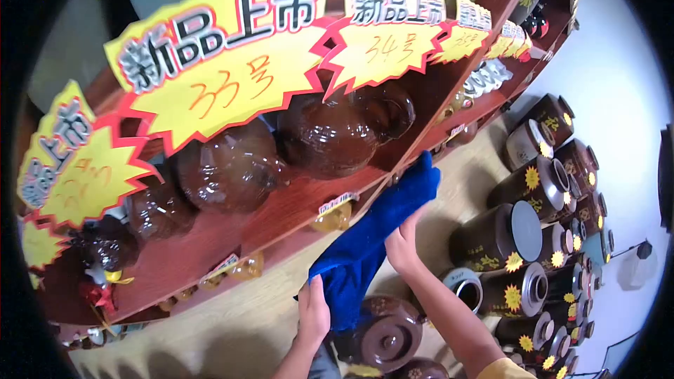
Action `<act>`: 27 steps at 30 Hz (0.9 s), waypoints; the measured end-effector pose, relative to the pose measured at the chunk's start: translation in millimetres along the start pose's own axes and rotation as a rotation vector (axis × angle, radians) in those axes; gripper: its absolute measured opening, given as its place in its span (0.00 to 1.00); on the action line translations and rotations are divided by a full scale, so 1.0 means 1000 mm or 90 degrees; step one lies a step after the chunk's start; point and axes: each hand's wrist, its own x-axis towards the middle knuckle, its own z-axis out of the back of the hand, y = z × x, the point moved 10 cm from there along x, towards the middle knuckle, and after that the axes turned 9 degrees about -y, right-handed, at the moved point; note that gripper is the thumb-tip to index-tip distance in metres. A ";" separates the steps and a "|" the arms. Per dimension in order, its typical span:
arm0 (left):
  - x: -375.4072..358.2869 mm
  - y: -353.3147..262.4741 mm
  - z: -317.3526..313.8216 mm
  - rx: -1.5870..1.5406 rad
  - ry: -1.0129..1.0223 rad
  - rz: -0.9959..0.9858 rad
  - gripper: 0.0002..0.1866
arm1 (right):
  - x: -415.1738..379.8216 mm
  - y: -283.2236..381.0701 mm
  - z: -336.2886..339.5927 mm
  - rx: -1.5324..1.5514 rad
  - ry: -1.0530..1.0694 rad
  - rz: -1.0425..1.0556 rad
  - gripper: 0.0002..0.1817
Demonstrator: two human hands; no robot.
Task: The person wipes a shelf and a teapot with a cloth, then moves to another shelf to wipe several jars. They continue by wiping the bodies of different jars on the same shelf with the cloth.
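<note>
A blue cloth (372, 228) is stretched between my two hands, just off the front edge of a reddish wooden shelf (281, 221). My left hand (315, 309) grips the cloth's lower left part, thumb on top. My right hand (404, 242) holds it near the upper right end, the fingers partly hidden behind the fabric. Glossy brown pots stand on the shelf: a round one (228, 168) and a larger one with a handle (330, 137). Yellow price tags (228, 63) with red edges hang in front of them.
Many dark lidded jars (484, 238) with yellow star labels stand on the floor to the right. A brown lidded jar (382, 340) is just below the cloth. Small amber pieces (333, 217) sit on a lower shelf. A white wall (618, 98) rises at the far right.
</note>
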 end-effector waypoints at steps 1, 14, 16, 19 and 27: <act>0.010 -0.001 -0.006 -0.014 0.004 -0.005 0.22 | 0.011 -0.012 -0.007 0.005 -0.011 -0.003 0.41; -0.011 -0.034 0.050 0.080 -0.290 -0.297 0.18 | -0.030 -0.076 -0.036 -0.126 0.168 -0.046 0.22; -0.010 -0.038 0.050 0.117 -0.280 -0.311 0.17 | -0.030 -0.069 -0.036 -0.160 0.162 -0.007 0.21; -0.003 -0.041 0.041 0.150 -0.262 -0.331 0.16 | -0.025 -0.054 -0.030 -0.225 0.157 0.066 0.20; 0.031 -0.075 0.017 0.216 -0.270 -0.464 0.14 | 0.034 -0.028 -0.057 -0.294 0.152 0.394 0.27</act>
